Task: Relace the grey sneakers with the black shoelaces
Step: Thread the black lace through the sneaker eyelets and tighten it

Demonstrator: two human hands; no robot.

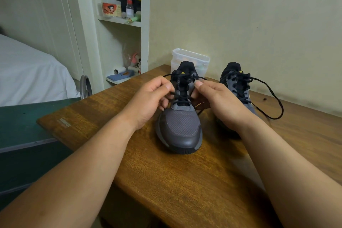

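**A:** Any brand readable?

**B:** There is a small yellow logo (182,73) on the tongue of the near grey mesh sneaker (180,126), mid-bench, but its lettering is too small to read. A pale stamp (65,125) on the brown wooden bench (185,181) is illegible.

**A:** And the hands?

**B:** The left hand (148,102) and right hand (220,102) each pinch the black shoelace (182,96) over its eyelets. The right forearm hides the toe of the second grey sneaker (238,87).

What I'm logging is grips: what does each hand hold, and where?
Left hand and right hand each pinch the black shoelace beside the near sneaker's eyelets.
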